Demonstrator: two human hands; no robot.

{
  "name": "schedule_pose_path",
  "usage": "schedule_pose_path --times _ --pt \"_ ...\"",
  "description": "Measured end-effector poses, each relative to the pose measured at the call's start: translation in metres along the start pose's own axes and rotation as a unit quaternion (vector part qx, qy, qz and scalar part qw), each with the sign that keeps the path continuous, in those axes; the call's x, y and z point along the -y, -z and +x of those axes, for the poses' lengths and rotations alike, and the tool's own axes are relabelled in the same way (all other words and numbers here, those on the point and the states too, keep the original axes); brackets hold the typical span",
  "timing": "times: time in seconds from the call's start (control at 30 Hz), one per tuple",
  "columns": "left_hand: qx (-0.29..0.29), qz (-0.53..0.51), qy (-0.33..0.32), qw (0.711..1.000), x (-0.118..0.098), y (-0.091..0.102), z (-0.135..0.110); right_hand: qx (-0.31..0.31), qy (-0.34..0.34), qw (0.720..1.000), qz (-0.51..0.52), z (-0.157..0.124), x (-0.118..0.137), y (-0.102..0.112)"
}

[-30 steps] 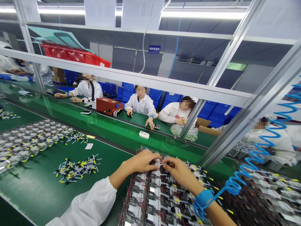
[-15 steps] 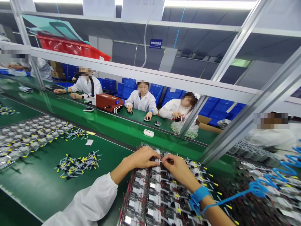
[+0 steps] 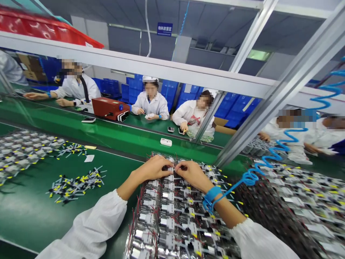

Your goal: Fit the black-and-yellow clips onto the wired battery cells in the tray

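My left hand (image 3: 156,167) and my right hand (image 3: 192,174) meet over the far end of a dense array of small electronic assemblies (image 3: 167,207). Each hand is closed in a pinch, thumb against fingers, with the fingertips close together. Whatever lies between them is too small to make out. White blocks, thin red wires and pale strips with yellow ends show on the assemblies, which stand in rows. A blue wrist strap (image 3: 212,194) with a coiled cord (image 3: 249,178) circles my right wrist.
On the green table left lie a loose pile of yellow-tipped strips (image 3: 77,185) and another array (image 3: 24,151). More assemblies (image 3: 309,201) fill the right. A metal post (image 3: 250,111) rises beyond my right hand. A white device (image 3: 166,142) lies ahead; co-workers sit across.
The view has turned slightly, so the scene sits lower and further left in it. Both hands stay pinched at the array's far end. Across the line, a co-worker now holds a white device.
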State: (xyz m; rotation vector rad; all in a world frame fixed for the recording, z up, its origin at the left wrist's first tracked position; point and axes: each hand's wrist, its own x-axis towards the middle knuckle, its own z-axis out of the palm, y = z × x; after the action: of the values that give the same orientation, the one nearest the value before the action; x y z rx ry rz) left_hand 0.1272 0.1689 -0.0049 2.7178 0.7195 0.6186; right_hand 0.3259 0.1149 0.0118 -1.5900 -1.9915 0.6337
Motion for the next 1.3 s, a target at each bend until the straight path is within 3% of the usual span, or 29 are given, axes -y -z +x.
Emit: schedule_pose_path --times 0.47,0.8,0.93,1.03,1.1,1.17,1.23,1.27,1.3 --pt "0.002 0.033 -0.006 0.999 -0.004 0.001 0.000 0.007 0.001 1.000 0.013 0.002 -0.012 -0.006" --pt "0.001 0.059 0.008 0.998 0.000 -0.007 -0.002 0.018 -0.003 0.999 -0.050 0.003 0.000 -0.006" --pt "0.024 0.072 0.027 0.997 -0.008 0.001 -0.004 -0.012 0.001 0.993 -0.119 -0.001 0.004 -0.005" --pt "0.028 0.067 0.039 0.997 -0.010 0.018 -0.012 -0.036 0.000 0.988 -0.149 -0.008 0.001 0.003" --pt "0.003 0.071 0.084 0.994 -0.002 0.033 -0.030 -0.036 0.000 0.988 -0.149 -0.013 -0.005 0.012" --pt "-0.019 0.116 0.189 0.975 0.013 0.046 -0.061 -0.034 -0.003 0.990 -0.140 -0.019 -0.011 0.021" --pt "0.004 0.188 0.327 0.926 0.030 0.055 -0.102 -0.032 -0.010 0.992 -0.121 -0.023 -0.016 0.028" --pt "0.042 0.223 0.394 0.891 0.039 0.058 -0.125 -0.031 -0.013 0.993 -0.109 -0.024 -0.018 0.030" --pt "0.063 0.237 0.430 0.869 0.046 0.059 -0.146 -0.030 -0.017 0.995 -0.096 -0.025 -0.018 0.031"
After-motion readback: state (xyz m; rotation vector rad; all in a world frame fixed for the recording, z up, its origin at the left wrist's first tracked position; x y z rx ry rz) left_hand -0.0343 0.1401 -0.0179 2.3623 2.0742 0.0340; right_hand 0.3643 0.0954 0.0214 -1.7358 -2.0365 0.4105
